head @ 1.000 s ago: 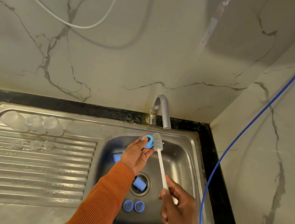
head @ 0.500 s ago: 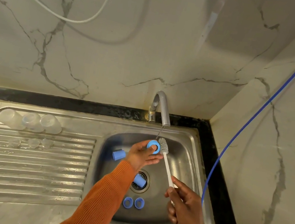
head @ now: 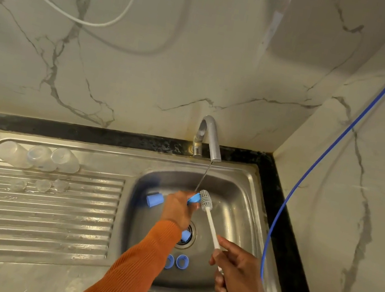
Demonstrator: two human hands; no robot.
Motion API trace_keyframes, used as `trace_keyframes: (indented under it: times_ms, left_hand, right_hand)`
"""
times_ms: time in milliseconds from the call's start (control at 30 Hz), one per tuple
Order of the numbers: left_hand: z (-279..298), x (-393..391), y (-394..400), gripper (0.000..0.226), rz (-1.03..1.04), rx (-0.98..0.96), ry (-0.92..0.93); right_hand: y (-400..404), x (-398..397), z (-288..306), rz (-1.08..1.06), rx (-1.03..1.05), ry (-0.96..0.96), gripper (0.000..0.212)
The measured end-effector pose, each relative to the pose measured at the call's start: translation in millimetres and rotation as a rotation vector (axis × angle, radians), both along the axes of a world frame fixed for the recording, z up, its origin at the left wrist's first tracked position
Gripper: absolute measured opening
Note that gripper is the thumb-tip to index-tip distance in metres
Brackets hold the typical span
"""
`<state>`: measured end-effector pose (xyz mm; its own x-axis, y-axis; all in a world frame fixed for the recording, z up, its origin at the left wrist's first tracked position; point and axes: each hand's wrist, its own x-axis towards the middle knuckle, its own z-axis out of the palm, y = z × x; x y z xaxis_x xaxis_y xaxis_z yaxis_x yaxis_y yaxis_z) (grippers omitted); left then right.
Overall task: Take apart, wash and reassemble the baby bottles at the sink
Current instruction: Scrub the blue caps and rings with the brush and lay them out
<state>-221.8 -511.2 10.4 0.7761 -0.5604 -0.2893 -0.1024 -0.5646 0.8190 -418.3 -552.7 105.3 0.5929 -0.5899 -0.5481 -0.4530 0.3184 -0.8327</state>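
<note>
Frame centre: left hand (head: pixel 178 210) pinches one blue ring (head: pixel 194 198) under tap (head: pixel 209 137) stream. Right hand (head: pixel 238 272), lower right, grips one white bottle brush (head: pixel 206 201); bristles beside ring. Basin (head: pixel 235 205): two blue caps (head: pixel 155 199), two blue rings (head: pixel 181 262). Drainboard (head: pixel 45 217), left: three clear bottles (head: pixel 39 157), three clear teats (head: pixel 43 185).

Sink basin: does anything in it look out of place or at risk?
One blue cap lies right on the drain, partly hidden by the left hand, where it may block draining. The tap is running a thin stream. Nothing looks spilled or damaged; the bottles lie on the drainboard.
</note>
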Motion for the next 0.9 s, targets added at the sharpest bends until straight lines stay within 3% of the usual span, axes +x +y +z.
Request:
trace_keyframes:
  times_ms: [100,200,367,467,667,800,900]
  left_hand:
    - [4.6,-1.9,7.8,0.011,-0.054,0.138,-0.219]
    - [9.2,-2.9,10.4,0.014,-0.077,0.142,-0.347]
    - [17.5,-4.2,4.3,0.012,0.074,0.098,-0.307]
    - [20.2,1.7,3.3,0.013,0.147,0.088,-0.325]
    - [11.7,1.0,5.6,0.013,0.139,0.093,-0.333]
    - [-0.1,-5.0,5.9,0.018,0.107,-0.058,-0.035]
    - [3.0,-1.3,5.0,0.017,0.316,-0.420,0.640]
  right_hand:
    - [18.2,-9.2,3.6,0.039,0.021,-0.011,0.038]
    - [30.8,-10.9,6.6,0.015,0.031,-0.012,0.037]
    - [45.8,10.8,11.5,-0.042,-0.003,-0.059,0.039]
    - [52.2,19.9,12.6,-0.032,-0.029,-0.091,0.052]
    - [46.1,29.7,12.5,0.007,-0.061,-0.100,0.058]
    - [29.8,40.4,9.0,-0.033,-0.078,-0.071,0.044]
    - [23.0,45.5,6.4,-0.044,-0.031,-0.088,0.038]
